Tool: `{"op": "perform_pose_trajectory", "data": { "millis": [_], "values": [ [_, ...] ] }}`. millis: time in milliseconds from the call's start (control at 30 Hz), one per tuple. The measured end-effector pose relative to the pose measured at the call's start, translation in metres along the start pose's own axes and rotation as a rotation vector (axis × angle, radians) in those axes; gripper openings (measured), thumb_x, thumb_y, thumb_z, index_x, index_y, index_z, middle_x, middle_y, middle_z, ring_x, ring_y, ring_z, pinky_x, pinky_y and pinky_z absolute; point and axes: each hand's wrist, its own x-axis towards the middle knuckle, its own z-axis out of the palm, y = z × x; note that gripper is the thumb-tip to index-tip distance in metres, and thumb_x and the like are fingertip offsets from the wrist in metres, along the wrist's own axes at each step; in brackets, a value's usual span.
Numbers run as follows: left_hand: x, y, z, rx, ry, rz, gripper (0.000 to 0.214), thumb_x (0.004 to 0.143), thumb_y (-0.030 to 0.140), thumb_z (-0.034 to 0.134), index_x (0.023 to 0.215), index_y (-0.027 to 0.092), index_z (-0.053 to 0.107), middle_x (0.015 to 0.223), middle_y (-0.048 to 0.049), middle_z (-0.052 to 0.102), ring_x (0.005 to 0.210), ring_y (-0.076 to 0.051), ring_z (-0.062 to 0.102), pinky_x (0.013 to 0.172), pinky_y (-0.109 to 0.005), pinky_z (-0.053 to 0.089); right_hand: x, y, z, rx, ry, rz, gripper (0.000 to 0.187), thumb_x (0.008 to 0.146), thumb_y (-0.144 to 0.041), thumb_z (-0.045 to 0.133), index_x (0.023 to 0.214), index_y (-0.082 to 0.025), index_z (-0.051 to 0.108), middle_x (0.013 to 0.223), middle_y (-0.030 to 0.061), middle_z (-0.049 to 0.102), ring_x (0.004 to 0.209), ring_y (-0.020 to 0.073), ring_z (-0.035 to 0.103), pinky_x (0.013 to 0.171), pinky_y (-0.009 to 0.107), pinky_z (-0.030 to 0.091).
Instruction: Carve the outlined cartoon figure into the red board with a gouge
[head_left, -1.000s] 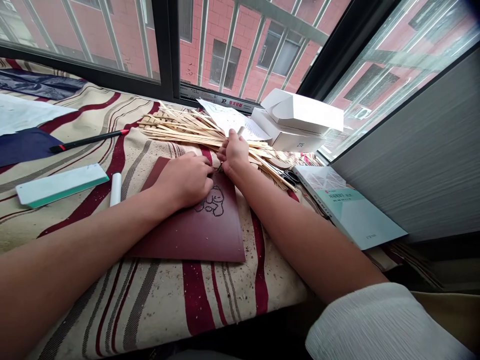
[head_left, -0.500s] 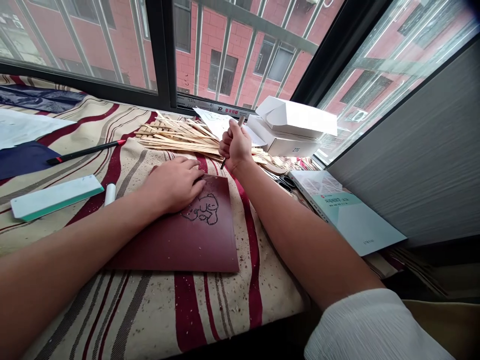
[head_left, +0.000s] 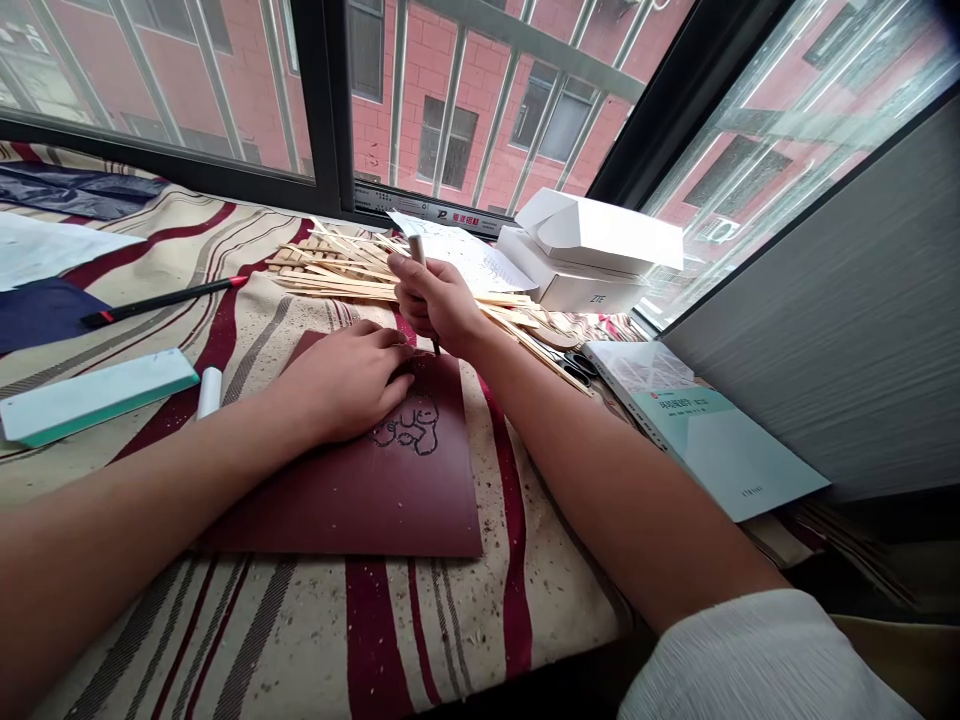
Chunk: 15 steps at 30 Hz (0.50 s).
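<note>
A dark red board (head_left: 360, 510) lies on the striped cloth, with a cartoon animal outline (head_left: 424, 448) cut into its surface. Pressed flat across the board's upper part is my left hand (head_left: 345, 380), fingers stretched and thumb apart. My right hand (head_left: 439, 305) makes a fist around a carving tool (head_left: 416, 250). Its pale handle sticks out above the fist, and the dark tip points down at the board's far edge, close to my left fingertips. Whether the tip touches the board I cannot tell. My left hand covers part of the board.
Thin wooden strips (head_left: 337, 270) lie beyond the board, beside a paper sheet (head_left: 465, 250) and a white box (head_left: 592, 260). Scissors (head_left: 579, 368) and a book (head_left: 720, 440) are at right. A green-and-white block (head_left: 101, 395), white cylinder (head_left: 209, 392) and black pen (head_left: 165, 302) lie left.
My right hand has moved left and slightly down with the carving tool, bringing its tip to the board's far edge. My left hand stays flat on the board.
</note>
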Motion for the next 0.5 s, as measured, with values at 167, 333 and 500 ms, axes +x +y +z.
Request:
{"op": "perform_pose_trajectory", "data": {
  "millis": [167, 333, 500],
  "values": [
    [-0.004, 0.004, -0.002, -0.035, -0.04, -0.002, 0.058, 0.106, 0.045, 0.038, 0.147, 0.013, 0.065, 0.148, -0.0148, 0.066, 0.138, -0.036, 0.057, 0.121, -0.051, 0.046, -0.002, -0.001, 0.003, 0.016, -0.001, -0.021, 0.06, 0.111, -0.028, 0.05, 0.054, -0.022, 0.033, 0.044, -0.0099, 0.027, 0.04, 0.0032, 0.016, 0.034, 0.015, 0.019],
    [-0.005, 0.003, 0.002, -0.074, -0.03, 0.023, 0.061, 0.107, 0.047, 0.04, 0.149, 0.01, 0.062, 0.153, -0.0171, 0.063, 0.144, -0.037, 0.053, 0.125, -0.053, 0.041, -0.001, 0.004, 0.002, 0.005, -0.026, -0.039, 0.057, 0.107, -0.034, 0.063, 0.059, -0.023, 0.033, 0.046, -0.0107, 0.029, 0.041, 0.0034, 0.017, 0.036, 0.016, 0.02],
    [-0.005, 0.002, 0.005, -0.092, -0.026, 0.028, 0.058, 0.107, 0.046, 0.042, 0.148, 0.01, 0.063, 0.154, -0.0167, 0.062, 0.145, -0.036, 0.053, 0.126, -0.053, 0.041, 0.001, 0.009, 0.001, -0.041, -0.097, -0.069, 0.06, 0.103, -0.046, 0.066, 0.058, -0.023, 0.034, 0.047, -0.0098, 0.029, 0.042, 0.0035, 0.019, 0.038, 0.018, 0.02]
  ]
}}
